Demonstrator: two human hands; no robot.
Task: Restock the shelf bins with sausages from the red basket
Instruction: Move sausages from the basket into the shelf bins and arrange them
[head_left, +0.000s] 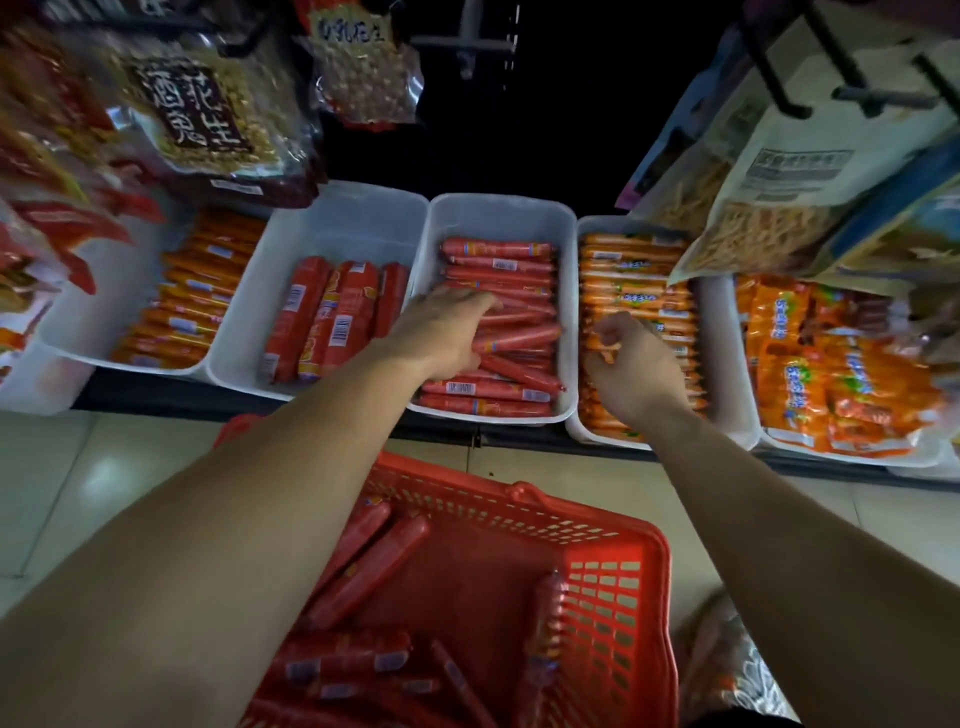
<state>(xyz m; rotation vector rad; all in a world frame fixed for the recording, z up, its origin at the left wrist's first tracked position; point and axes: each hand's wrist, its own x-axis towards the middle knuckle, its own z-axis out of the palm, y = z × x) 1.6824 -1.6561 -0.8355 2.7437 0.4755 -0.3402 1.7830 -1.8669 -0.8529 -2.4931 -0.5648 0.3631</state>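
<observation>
The red basket sits on the floor below my arms with several red sausages lying in it. On the shelf stands a row of white bins. My left hand reaches into the middle bin and lies flat, fingers extended, on its pile of thin red sausages. My right hand hovers over the bin of orange sausages, fingers curled; whether they pinch a sausage is unclear.
To the left are a bin of thick red sausages and a bin of orange ones. Orange snack packs fill the far right bin. Hanging bags of peanuts and snacks overhang the bins.
</observation>
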